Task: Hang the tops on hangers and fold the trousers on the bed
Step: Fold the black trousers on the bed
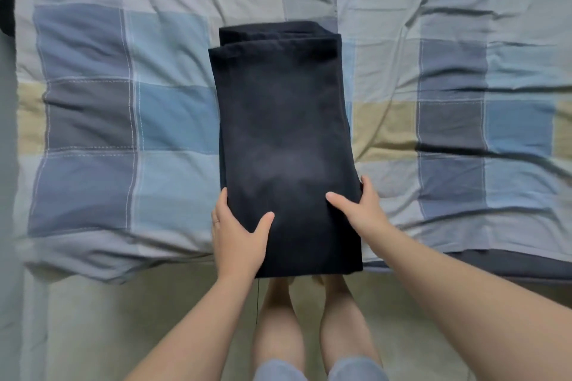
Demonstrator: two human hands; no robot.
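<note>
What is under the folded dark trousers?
The checked quilt lies under the trousers. The left hand and right hand grip the near end: thumbs on top, fingers mostly hidden beneath.

Head view: steep downward look, close above bed (93,108) edge, facing across it.

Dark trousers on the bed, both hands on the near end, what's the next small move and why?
Probably lift the near end and fold it over toward the far hems. The left hand and right hand each grip a side edge of the trousers, thumbs on top, and that end overhangs the bed.
</note>
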